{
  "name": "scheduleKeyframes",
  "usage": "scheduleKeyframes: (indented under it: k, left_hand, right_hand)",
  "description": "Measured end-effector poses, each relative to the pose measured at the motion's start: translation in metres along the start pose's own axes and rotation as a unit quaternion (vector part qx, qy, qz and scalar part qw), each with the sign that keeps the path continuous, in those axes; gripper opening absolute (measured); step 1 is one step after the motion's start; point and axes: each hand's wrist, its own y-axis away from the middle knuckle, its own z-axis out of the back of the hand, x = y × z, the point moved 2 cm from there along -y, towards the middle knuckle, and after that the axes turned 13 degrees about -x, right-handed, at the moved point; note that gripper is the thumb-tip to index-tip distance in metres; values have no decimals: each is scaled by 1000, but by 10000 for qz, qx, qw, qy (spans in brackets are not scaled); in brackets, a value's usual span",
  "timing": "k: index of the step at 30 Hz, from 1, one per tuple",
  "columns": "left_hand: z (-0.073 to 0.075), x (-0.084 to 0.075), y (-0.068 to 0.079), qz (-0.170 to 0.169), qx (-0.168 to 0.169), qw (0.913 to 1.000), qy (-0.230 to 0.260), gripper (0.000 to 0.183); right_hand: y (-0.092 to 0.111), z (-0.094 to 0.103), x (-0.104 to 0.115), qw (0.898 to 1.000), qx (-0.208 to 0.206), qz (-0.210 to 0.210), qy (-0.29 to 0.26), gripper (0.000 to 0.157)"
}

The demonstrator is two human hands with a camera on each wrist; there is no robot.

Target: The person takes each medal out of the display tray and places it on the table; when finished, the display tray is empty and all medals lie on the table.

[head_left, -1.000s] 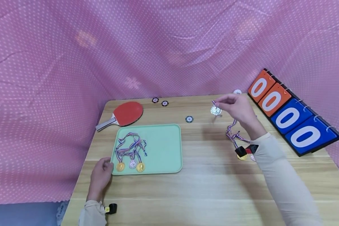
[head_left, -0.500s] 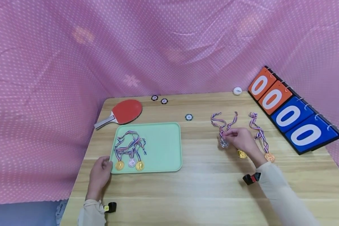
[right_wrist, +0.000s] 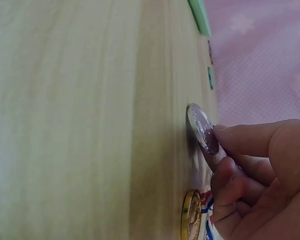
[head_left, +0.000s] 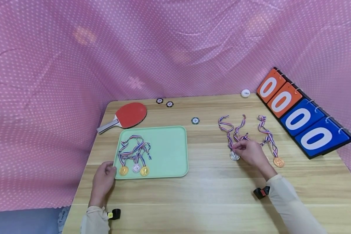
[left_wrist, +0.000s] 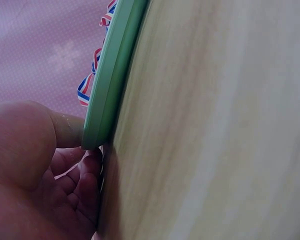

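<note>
At the right of the table, my right hand [head_left: 253, 156] pinches a silver medal [head_left: 235, 156] by its upper edge, tilted against the tabletop in the right wrist view. Its striped ribbon [head_left: 226, 125] stretches away behind it. A bronze-coloured medal [head_left: 279, 162] lies to the right of this hand; a gold-rimmed medal [right_wrist: 191, 216] close by is mostly hidden by the hand in the head view. My left hand [head_left: 103, 180] grips the front left corner of a green tray [head_left: 169, 152], thumb over the rim [left_wrist: 92, 127] and fingers below. Two gold medals [head_left: 144, 171] and one silver medal [head_left: 136, 168] lie in the tray, ribbons tangled.
A red table tennis bat [head_left: 131, 115] lies behind the tray. Black-edged chips [head_left: 169, 104] and a green-edged chip [head_left: 195, 121] are further back. A white ball [head_left: 245, 93] sits at the rear edge. A flip scoreboard [head_left: 304, 113] showing zeros stands at the right.
My right hand has brought the silver medal down and toward me, from above the table onto it, its ribbon now laid out behind. The left hand has stayed at the tray corner.
</note>
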Motion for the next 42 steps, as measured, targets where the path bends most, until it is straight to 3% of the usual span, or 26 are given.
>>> scheduleKeyframes:
  k: [10,23,42]
  left_hand:
    - [1,-3,1,102,63,9999,-53,44]
    - [0,0,0,103,77,9999,11,44]
    - [0,-1,0,103,71,9999,-62,44]
  right_hand:
    - [4,-1,-3,9999,-47,97,26,10]
    - [8,-8,-6,9949,-663,685,342,8]
    - [10,-9,-6,9926,-697,915,397,9]
